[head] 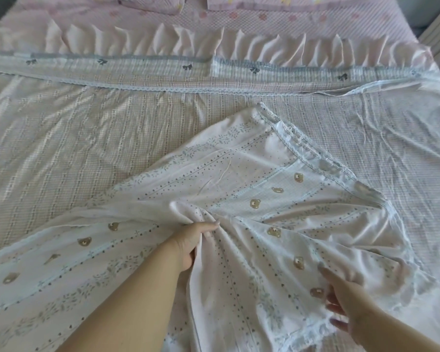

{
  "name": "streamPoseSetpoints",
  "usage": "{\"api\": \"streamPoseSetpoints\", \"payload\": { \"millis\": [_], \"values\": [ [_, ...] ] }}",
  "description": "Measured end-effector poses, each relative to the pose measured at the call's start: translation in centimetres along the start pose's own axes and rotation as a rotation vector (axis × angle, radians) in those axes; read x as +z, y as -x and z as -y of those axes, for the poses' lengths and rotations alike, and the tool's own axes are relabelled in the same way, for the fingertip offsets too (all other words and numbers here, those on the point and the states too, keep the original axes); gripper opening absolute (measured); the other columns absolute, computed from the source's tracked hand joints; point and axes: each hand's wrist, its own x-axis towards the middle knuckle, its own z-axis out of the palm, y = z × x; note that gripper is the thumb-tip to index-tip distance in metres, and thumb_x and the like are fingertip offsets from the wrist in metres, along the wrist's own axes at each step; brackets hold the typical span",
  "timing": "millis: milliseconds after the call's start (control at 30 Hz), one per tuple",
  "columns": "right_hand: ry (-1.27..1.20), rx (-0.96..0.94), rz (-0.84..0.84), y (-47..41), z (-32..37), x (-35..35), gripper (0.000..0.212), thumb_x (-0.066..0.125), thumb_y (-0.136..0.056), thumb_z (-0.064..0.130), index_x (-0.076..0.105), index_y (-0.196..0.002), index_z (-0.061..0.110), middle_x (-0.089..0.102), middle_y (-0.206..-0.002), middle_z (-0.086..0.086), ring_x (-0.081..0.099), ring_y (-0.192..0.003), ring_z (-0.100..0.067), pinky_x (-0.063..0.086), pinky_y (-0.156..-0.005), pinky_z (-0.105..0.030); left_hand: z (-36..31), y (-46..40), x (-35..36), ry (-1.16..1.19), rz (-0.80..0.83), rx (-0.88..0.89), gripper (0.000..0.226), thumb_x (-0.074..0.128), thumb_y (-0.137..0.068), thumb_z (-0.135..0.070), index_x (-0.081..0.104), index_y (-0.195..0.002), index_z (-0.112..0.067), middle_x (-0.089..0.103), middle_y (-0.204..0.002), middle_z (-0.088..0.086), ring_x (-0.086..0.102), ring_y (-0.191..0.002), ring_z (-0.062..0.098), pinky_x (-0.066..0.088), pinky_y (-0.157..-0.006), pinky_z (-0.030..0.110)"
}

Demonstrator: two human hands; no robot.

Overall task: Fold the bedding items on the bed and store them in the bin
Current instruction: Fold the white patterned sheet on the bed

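While your left hand (192, 243) pinches a bunched ridge of the bear-print sheet (239, 179) lying over the bed (315, 24), your right hand (346, 306), nearer you, rests spread-fingered on it. Pull unevenly and the turned-back corner beyond that ridge will likely skew the fold.

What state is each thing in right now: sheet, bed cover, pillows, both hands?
Sheet: bear-print, partly turned over on itself, bunched and creased near the hands, not yet folded flat.
Bed cover: spread flat across the bed, ruffled edge at the far side.
Pillows: lying at the head of the bed, mostly out of frame.
Left hand: grips a bunch of the sheet.
Right hand: fingers spread, at the sheet's near edge.
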Motion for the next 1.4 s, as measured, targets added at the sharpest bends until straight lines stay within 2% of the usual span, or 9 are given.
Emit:
{"api": "streamPoseSetpoints", "payload": {
  "millis": [200,367,467,667,833,967,1067,1167,1400],
  "values": [
    [-0.147,-0.150,-0.108,-1.3,4.2,1.7,0.007,0.055,-0.091,0.013,0.058,-0.091,0.006,0.052,-0.056,-0.010,0.050,-0.036,-0.016,0.034,-0.038,-0.018,-3.3,-0.3,2.3,0.069,-0.073,0.056,0.018,0.062,-0.089,-0.021,0.066,-0.083,-0.004,0.065,-0.075,0.014,0.063,-0.068,0.027,0.050,-0.073,0.036],
    [-0.384,-0.173,-0.083,-3.4,12.7,1.8,0.033,0.058,-0.093,0.019,0.046,-0.063,0.014,0.045,-0.030,0.003,0.040,-0.022,-0.007,0.033,-0.030,-0.012,-6.5,-1.0,1.9,0.463,0.067,0.194,0.039,0.064,-0.086,-0.028,0.065,-0.119,-0.007,0.068,-0.116,0.017,0.064,-0.108,0.034,0.048,-0.096,0.049],
    [-0.373,-0.183,0.021,-3.7,16.2,2.2,0.039,0.051,-0.097,0.026,0.045,-0.060,0.015,0.044,-0.029,0.004,0.041,-0.024,-0.009,0.036,-0.035,-0.013,-6.7,-1.5,2.0,0.345,0.071,0.150,0.040,0.065,-0.083,-0.036,0.066,-0.115,-0.012,0.069,-0.109,0.010,0.063,-0.103,0.030,0.051,-0.090,0.042],
    [-0.180,-0.182,0.027,-1.8,13.9,3.7,0.035,0.056,-0.091,0.040,0.051,-0.069,0.014,0.049,-0.051,0.000,0.043,-0.042,-0.014,0.037,-0.045,-0.022,-5.7,-3.5,1.5,-0.117,-0.185,0.158,0.061,0.076,-0.067,-0.051,0.064,-0.115,-0.015,0.066,-0.103,0.006,0.061,-0.095,0.027,0.051,-0.088,0.042],
    [-0.145,-0.083,0.071,-1.7,7.3,3.8,0.074,0.072,-0.059,0.068,0.056,-0.108,0.015,0.061,-0.104,-0.005,0.060,-0.089,-0.027,0.049,-0.075,-0.038,-4.1,-3.6,3.3,-0.208,-0.044,0.082,0.065,0.082,-0.061,-0.053,0.068,-0.113,-0.017,0.075,-0.100,0.005,0.068,-0.097,0.026,0.050,-0.092,0.041],
    [-0.231,-0.007,0.331,-2.2,12.1,3.8,0.016,0.064,-0.083,0.023,0.065,-0.086,0.008,0.068,-0.081,-0.011,0.068,-0.068,-0.026,0.056,-0.075,-0.043,-6.4,-3.9,5.4,-0.078,-0.103,0.110,0.017,0.065,-0.086,-0.018,0.070,-0.091,-0.002,0.072,-0.083,0.013,0.068,-0.080,0.026,0.052,-0.090,0.044],
    [-0.371,-0.105,0.297,-2.4,19.0,3.5,0.021,0.054,-0.091,0.020,0.062,-0.074,0.010,0.068,-0.067,-0.008,0.067,-0.057,-0.023,0.057,-0.059,-0.044,-10.9,-3.8,5.8,0.239,-0.020,0.270,0.024,0.055,-0.094,-0.019,0.067,-0.107,-0.003,0.071,-0.094,0.010,0.066,-0.086,0.024,0.053,-0.088,0.039],
    [-0.528,-0.289,0.353,-2.8,24.0,3.5,0.030,0.048,-0.097,0.032,0.062,-0.108,0.008,0.069,-0.100,-0.008,0.065,-0.090,-0.024,0.051,-0.085,-0.044,-14.7,-2.7,5.4,0.497,0.127,0.415,0.034,0.049,-0.096,-0.032,0.063,-0.118,-0.010,0.071,-0.096,0.005,0.064,-0.097,0.020,0.050,-0.090,0.037],
    [-0.201,-0.533,0.183,-6.1,23.1,3.4,0.028,0.050,-0.097,0.029,0.060,-0.108,0.006,0.065,-0.097,-0.009,0.063,-0.085,-0.022,0.055,-0.076,-0.035,-11.5,-4.8,3.0,0.290,-0.181,0.444,0.035,0.047,-0.098,-0.039,0.053,-0.125,-0.017,0.058,-0.124,0.003,0.056,-0.114,0.017,0.046,-0.098,0.037]
  ]
}}
